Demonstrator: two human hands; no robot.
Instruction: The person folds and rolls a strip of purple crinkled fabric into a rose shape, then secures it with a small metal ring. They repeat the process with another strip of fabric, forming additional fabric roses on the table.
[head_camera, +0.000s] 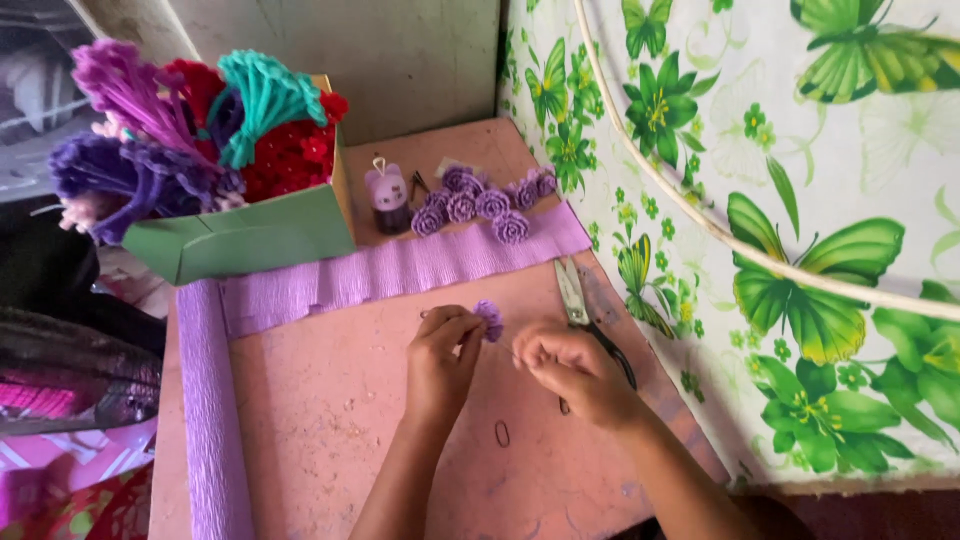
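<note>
While the small purple paper flower (489, 320) sits pinched at the fingertips of the left hand (442, 352), that hand's fingers curl tightly around it, wrist bent over the pink table (330, 420). Just right of those fingers, the right hand (570, 372) is closed in a loose fist; what it grips cannot be told. Scissors (577, 300) lie beyond its knuckles, finished purple flowers (485, 200) farther off.

Bare pink desk (330, 420) lies open in front of and left of the hands. Scissors (590, 320) lie just right of them, against the wall. Beyond, a purple crepe paper strip (400, 268), paper flowers (485, 203) and a green box (240, 235) block the back.
</note>
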